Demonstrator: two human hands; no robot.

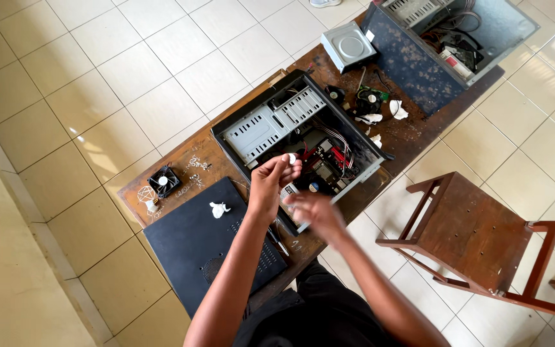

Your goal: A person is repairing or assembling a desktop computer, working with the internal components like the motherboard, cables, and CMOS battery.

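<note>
My left hand is raised over the near edge of an open black computer case, pinching a small white scrap, perhaps tissue, at its fingertips. My right hand is blurred just below and to the right of it, fingers apart, over the case's near corner. Inside the case I see a grey drive cage, red and black cables and a board. A black side panel lies at the table's near left with a crumpled white scrap on it.
On the worn brown wooden table lie a small black fan at left, a grey optical drive, a cooler on a green board and white scraps. A second open case lies far right. A wooden chair stands right.
</note>
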